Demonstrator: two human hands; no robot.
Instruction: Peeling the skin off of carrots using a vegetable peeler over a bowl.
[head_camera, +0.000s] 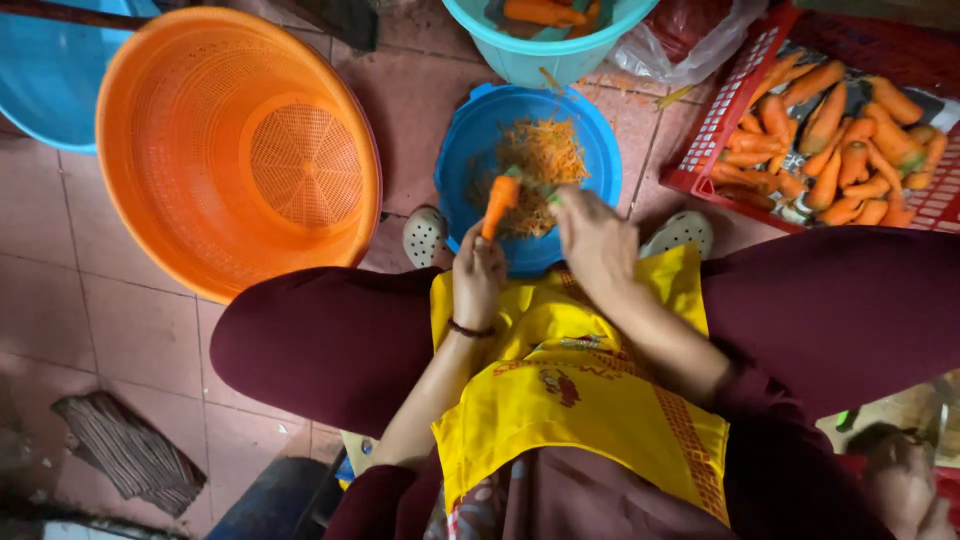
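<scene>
Yellow apron (570, 400) covers the lap of the seated person, over dark red trousers (330, 340), closest to the camera. Above it both hands reach forward over a blue bowl (590, 130) that stands on the tiled floor (60, 300) between two perforated shoes (424, 236).

Left hand (478, 275) is clenched around the lower end of a carrot (498, 203), which stands almost upright over the bowl, its upper end pointing away from the person. A dark bracelet sits on this wrist. Right hand (592, 238) is closed on a peeler (530, 182) with a greenish tip, and the tip touches the upper part of the carrot. Orange peels (545, 150) lie in a heap inside the bowl, just behind the carrot.

To the left, an orange basket (235, 150) leans tilted, its mesh bottom visible, and partly covers a blue tub (50, 80). At the top, a teal bucket (530, 60) holds some carrots. To the right, a red crate (720, 130) is full of unpeeled carrots (840, 150). A grey rag (130, 450) lies on the floor at lower left.
</scene>
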